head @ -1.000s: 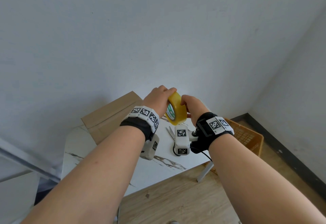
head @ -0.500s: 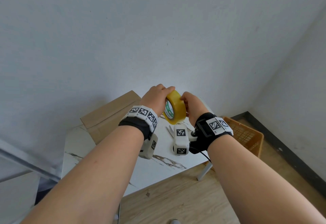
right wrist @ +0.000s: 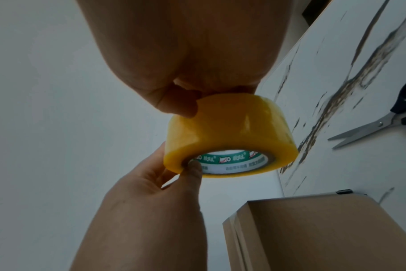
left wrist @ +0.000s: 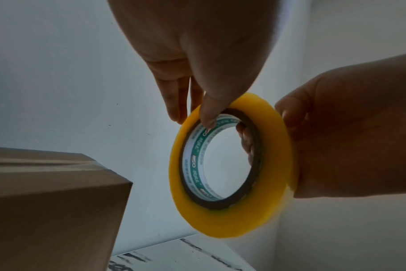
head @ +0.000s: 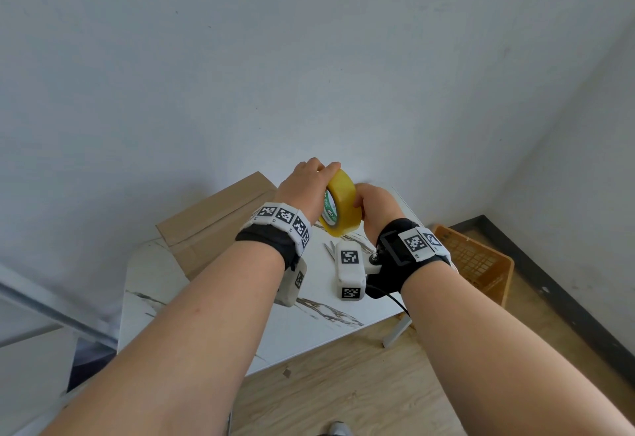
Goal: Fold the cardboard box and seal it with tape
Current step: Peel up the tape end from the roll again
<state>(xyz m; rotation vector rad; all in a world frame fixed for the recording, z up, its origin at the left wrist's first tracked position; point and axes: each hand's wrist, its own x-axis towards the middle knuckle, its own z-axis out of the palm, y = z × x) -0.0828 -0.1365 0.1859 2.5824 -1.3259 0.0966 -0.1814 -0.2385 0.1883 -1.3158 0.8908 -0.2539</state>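
Note:
A yellow tape roll [head: 341,202] with a green and white core is held in the air above the table, between both hands. My left hand [head: 314,174] pinches its rim, thumb [left wrist: 206,113] inside the core and the other fingers [left wrist: 174,102] outside. My right hand [head: 365,202] grips the opposite side, thumb [right wrist: 175,105] pressed on the outer tape surface [right wrist: 230,124] and fingertips reaching into the core. The folded brown cardboard box [head: 213,222] stands on the table to the left of the hands, its top flaps closed [right wrist: 325,229]. No tape strip is pulled out.
Scissors [right wrist: 371,126] lie half open on the white marble-patterned table [head: 206,315], below the right hand. An orange plastic basket [head: 477,264] sits on the wooden floor to the right of the table. A white wall rises just behind the table.
Both hands have lifted the tape roll slightly and turned it a little between them. Box and scissors have not moved.

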